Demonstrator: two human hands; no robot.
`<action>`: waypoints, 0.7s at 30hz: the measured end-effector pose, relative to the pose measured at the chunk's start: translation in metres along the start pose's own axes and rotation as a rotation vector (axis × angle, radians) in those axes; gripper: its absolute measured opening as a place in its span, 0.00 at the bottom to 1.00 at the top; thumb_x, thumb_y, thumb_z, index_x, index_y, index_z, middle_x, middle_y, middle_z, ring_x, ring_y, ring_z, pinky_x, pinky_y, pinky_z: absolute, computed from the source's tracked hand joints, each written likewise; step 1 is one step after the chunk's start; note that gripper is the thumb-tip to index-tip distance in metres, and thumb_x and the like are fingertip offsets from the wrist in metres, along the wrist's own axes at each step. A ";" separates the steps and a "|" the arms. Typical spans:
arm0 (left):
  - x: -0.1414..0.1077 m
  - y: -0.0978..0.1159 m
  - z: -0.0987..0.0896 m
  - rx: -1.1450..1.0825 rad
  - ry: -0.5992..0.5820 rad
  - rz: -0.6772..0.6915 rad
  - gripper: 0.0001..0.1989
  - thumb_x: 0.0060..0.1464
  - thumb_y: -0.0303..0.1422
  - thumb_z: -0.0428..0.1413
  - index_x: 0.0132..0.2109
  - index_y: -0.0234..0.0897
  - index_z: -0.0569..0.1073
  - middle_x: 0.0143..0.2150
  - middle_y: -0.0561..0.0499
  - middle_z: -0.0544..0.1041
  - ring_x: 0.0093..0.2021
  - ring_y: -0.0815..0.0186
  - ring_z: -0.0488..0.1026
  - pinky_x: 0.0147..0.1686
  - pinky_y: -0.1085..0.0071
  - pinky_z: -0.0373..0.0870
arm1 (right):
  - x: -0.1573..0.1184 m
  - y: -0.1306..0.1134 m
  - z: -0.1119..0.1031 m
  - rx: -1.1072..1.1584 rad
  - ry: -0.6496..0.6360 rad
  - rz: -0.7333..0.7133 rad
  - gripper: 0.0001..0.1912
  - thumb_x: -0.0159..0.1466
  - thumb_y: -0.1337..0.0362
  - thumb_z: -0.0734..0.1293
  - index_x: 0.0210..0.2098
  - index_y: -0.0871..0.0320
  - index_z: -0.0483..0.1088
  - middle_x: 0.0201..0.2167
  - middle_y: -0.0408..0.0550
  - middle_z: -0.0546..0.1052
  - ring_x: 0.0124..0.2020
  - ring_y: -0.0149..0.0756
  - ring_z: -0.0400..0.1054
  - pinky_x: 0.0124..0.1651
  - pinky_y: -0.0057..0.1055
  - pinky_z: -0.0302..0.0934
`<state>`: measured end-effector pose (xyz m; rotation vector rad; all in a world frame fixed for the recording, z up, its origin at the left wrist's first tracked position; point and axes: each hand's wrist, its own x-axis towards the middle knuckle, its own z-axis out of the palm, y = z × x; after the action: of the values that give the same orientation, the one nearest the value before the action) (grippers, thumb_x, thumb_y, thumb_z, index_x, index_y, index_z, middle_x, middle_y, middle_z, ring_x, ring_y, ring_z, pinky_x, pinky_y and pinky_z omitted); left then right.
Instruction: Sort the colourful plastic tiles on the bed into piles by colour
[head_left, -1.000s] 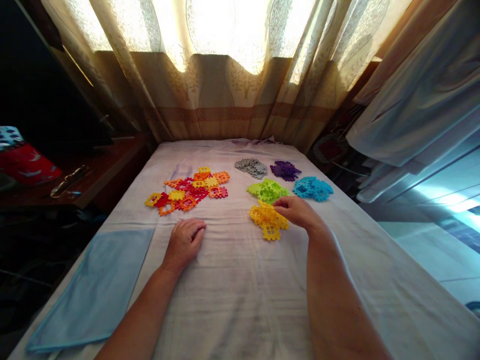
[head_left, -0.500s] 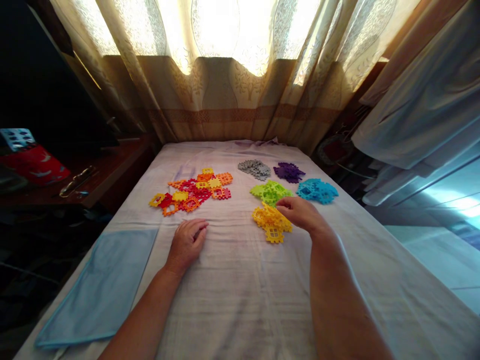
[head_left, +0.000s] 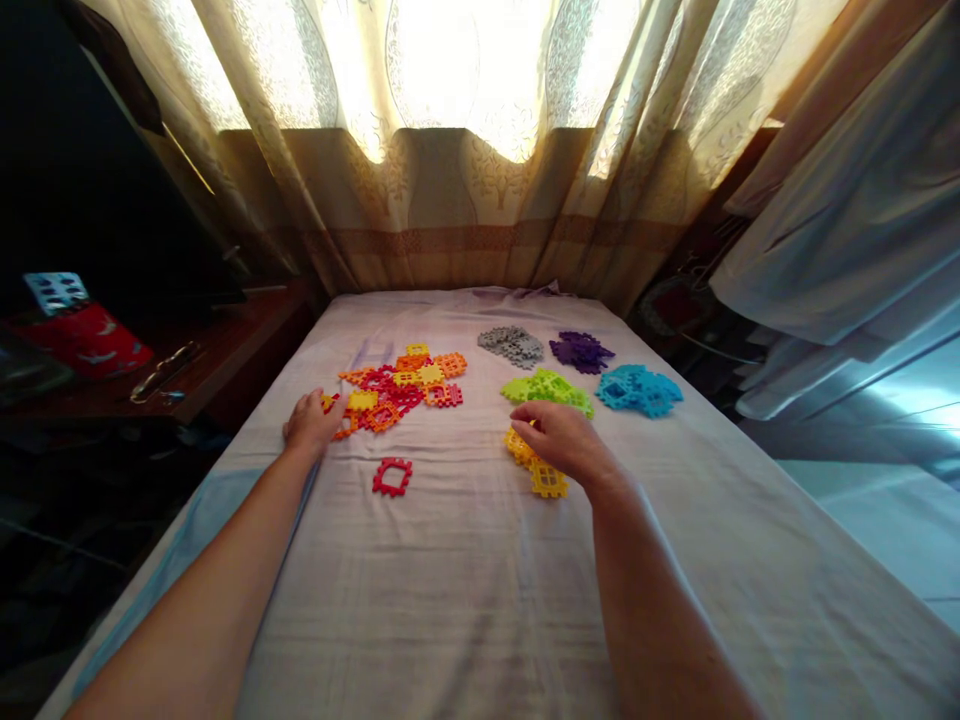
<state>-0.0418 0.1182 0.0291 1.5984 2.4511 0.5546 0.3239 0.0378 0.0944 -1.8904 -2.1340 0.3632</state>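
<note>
Head view: left hand [head_left: 309, 425] stretched beside the mixed pile [head_left: 409, 379]; right hand [head_left: 562, 438] arched over yellow pieces [head_left: 549, 480] — can't tell either grip's state

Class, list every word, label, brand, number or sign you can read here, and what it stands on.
No text can be read.
The red container bears pale marks, too blurred to make out.
The coloured pieces and curtain show no readable lettering.

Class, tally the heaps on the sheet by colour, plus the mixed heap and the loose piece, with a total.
Grey heap: 1
Purple heap: 1
Lime heap: 1
Blue heap: 1
Yellow heap: 1
Mixed red-orange-yellow heap: 1
Loose red piece: 1
Total: 7
</note>
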 end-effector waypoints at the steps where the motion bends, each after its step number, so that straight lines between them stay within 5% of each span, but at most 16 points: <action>1: 0.002 0.003 0.002 0.004 -0.019 0.035 0.33 0.59 0.47 0.46 0.63 0.29 0.66 0.64 0.32 0.68 0.64 0.46 0.65 0.62 0.52 0.61 | 0.000 0.000 0.001 0.002 -0.003 -0.006 0.13 0.66 0.62 0.63 0.42 0.53 0.79 0.44 0.46 0.82 0.45 0.38 0.74 0.44 0.29 0.61; 5: -0.013 0.015 0.016 0.001 -0.029 0.172 0.28 0.57 0.42 0.50 0.60 0.33 0.69 0.62 0.40 0.71 0.63 0.54 0.67 0.63 0.62 0.60 | 0.001 0.001 0.001 0.019 -0.007 0.006 0.12 0.66 0.62 0.63 0.42 0.52 0.79 0.43 0.46 0.82 0.42 0.38 0.74 0.43 0.30 0.61; 12: -0.048 0.046 0.024 -0.025 0.000 0.559 0.22 0.59 0.41 0.49 0.56 0.38 0.74 0.58 0.46 0.76 0.59 0.58 0.71 0.62 0.61 0.64 | 0.002 -0.004 0.006 0.048 -0.052 -0.053 0.12 0.66 0.63 0.63 0.42 0.54 0.79 0.41 0.47 0.82 0.41 0.37 0.74 0.42 0.29 0.61; 17: -0.002 0.090 0.018 0.125 -0.101 0.540 0.25 0.63 0.42 0.46 0.61 0.37 0.70 0.63 0.46 0.71 0.64 0.61 0.67 0.64 0.68 0.60 | 0.004 0.000 0.010 0.130 -0.012 -0.068 0.11 0.65 0.63 0.64 0.40 0.53 0.79 0.40 0.47 0.82 0.40 0.37 0.75 0.42 0.30 0.63; 21: 0.049 0.119 0.032 0.193 -0.183 0.491 0.31 0.61 0.46 0.48 0.65 0.33 0.65 0.68 0.39 0.64 0.68 0.53 0.60 0.66 0.57 0.55 | 0.006 0.026 0.008 0.308 0.227 -0.031 0.12 0.63 0.61 0.63 0.37 0.53 0.79 0.37 0.47 0.83 0.38 0.38 0.75 0.42 0.32 0.65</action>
<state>0.0496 0.2121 0.0495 2.2375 2.0297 0.2173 0.3444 0.0470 0.0780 -1.6394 -1.8392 0.4212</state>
